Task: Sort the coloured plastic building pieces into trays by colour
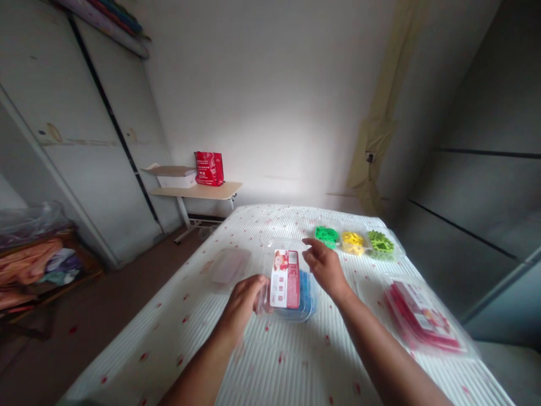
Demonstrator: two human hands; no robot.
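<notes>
A clear plastic box point(308, 307) lies in front of me on the bed, with blue pieces showing inside it. Its transparent lid carries a red and white label point(285, 279). My left hand point(245, 299) grips the box at its left edge, the thumb on top and the other fingers partly hidden behind the plastic. At the far right corner of the lid is my right hand point(324, 266), its index finger stretched out and the others bent. Whether those fingertips touch the lid I cannot tell.
Clear boxes of green pieces point(326, 235), yellow pieces point(352, 242) and light-green pieces point(381, 243) stand at the far right of the striped bed cover point(203, 344). A box of red pieces point(422, 318) lies right, a clear lid-like piece point(230, 266) left. Behind is a small table point(215, 192).
</notes>
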